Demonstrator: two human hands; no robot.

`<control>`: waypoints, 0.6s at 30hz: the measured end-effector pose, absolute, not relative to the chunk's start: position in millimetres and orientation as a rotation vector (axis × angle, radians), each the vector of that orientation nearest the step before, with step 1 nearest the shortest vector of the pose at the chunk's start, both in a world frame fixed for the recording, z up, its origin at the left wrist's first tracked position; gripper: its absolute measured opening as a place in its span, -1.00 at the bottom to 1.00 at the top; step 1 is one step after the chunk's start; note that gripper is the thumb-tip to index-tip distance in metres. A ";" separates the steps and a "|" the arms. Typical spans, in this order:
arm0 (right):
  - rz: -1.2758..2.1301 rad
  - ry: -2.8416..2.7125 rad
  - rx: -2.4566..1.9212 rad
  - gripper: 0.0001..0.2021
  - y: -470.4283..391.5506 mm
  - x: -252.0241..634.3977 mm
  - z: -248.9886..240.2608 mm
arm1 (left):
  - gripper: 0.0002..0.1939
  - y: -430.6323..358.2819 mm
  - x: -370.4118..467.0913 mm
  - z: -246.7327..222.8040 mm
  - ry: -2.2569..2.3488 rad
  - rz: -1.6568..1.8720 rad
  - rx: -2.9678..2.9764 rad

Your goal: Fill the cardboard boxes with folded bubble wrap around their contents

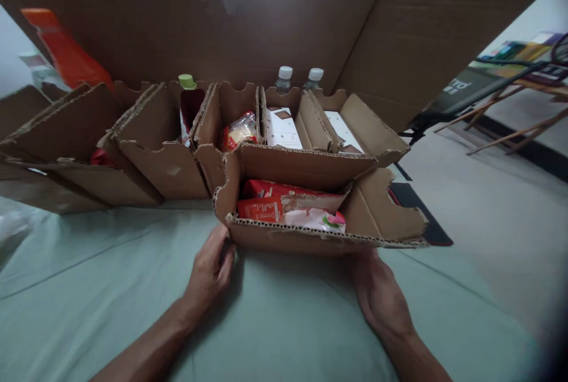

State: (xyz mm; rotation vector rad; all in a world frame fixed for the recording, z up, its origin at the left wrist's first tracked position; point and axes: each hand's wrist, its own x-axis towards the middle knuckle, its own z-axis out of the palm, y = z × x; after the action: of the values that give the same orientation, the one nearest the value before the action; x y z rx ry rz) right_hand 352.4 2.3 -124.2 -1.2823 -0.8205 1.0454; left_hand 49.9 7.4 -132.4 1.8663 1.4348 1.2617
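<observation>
In front of me a cardboard box (288, 241) sits crosswise, its open top toward me. Inside lie red packets (261, 209) and a pink and white packet (313, 219). My left hand (213, 264) grips the box's lower left corner, fingertips partly behind the cardboard. At the lower right, my right hand (381, 293) reaches under the same box, and its fingers are hidden by it. Just behind stands a row of similar cardboard boxes (160, 169), apparently touching the front one.
The row holds a clear packet with red edges (242, 132), white boxes (283, 128), white-capped bottles (284, 79), a green-capped container (187, 81) and an orange bottle (66, 51). A tall cardboard panel (288, 21) rises behind. Pale green cloth (284, 323) covers the surface.
</observation>
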 end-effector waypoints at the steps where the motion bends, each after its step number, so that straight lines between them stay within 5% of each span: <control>1: 1.048 -0.804 -1.300 -0.45 -1.1 352.1 -125.2 | -0.76 9.2 47.9 -132.9 1.433 1.242 1.863; 14: 0.900 -0.979 -1.509 -0.26 -10.7 339.4 -114.7 | -0.15 7.4 47.4 -140.2 1.310 1.103 1.726; 18: 0.809 -1.092 -1.575 -0.38 -1.8 330.4 -105.8 | -0.09 6.7 48.3 -132.6 1.253 1.068 1.769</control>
State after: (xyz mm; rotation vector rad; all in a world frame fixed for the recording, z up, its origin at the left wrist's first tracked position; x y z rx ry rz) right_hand 330.4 -1.8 -105.8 -1.5754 -1.0917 0.8093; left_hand 48.3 6.7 -132.6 1.7690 1.2533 1.0680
